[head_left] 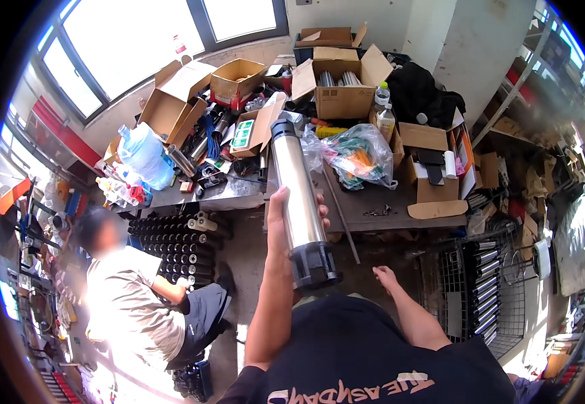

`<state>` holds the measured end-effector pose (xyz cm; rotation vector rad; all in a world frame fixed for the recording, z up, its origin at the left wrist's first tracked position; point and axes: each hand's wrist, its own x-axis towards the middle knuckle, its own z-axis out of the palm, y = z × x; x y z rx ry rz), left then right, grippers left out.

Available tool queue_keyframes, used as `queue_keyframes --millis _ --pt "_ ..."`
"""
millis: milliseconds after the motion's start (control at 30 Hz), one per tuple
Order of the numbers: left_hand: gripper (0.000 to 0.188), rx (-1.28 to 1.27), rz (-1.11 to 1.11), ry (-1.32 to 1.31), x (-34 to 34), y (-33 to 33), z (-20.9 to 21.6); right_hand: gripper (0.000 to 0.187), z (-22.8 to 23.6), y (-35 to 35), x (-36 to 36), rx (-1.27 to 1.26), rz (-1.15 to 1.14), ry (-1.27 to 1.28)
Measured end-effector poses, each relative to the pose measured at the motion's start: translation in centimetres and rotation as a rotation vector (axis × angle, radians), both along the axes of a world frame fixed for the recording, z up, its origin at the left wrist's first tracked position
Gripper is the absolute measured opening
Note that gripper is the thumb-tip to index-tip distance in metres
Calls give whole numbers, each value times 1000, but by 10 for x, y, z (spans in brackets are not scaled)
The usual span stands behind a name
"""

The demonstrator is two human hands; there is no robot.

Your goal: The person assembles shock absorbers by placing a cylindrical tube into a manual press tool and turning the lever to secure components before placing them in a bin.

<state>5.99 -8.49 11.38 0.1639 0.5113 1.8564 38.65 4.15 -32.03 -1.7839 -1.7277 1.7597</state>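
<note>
Gripping the silver cylinder (299, 185), long axis leaning top-left, is the left hand (278, 217); right hand (385, 278) sits apart rightward, finger closure unclear.

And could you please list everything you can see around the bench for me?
Silver cylinder: one, silver with black ends, centre
Worktop: at least one, dark grey, across the middle
Cardboard boxes: several, brown, on the worktop
Water jug: one, translucent blue, worktop's left
Plastic bag: one, clear with green and orange contents, worktop's right
Thin rod: one, greyish, at the worktop's front edge
Stacked cylinders: many, mostly black, below left
Wire basket: one, dark, lower right
Window: one, dark-framed, upper left
Co-worker: one, light shirt, left
Smaller clutter: too dense to count
Shirt: one, black, bottom centre
Left fingers: several, bare, around the silver cylinder
Right fingers: several, bare, right of centre
</note>
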Motion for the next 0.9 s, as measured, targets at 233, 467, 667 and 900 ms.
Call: queue_keyframes --millis 233,467,667,900 --pt "60 90 -48 -183 1 -12 -24 60 56 18 -115 -153 133 43" --pt "62 83 -55 -265 7 -18 -35 27 69 30 -123 -282 -86 96" --pt "58 44 -69 -297 5 -25 -67 13 78 25 -90 -304 -28 144" --pt "59 3 -59 -656 10 -32 -120 76 138 -22 -42 368 3 -312"
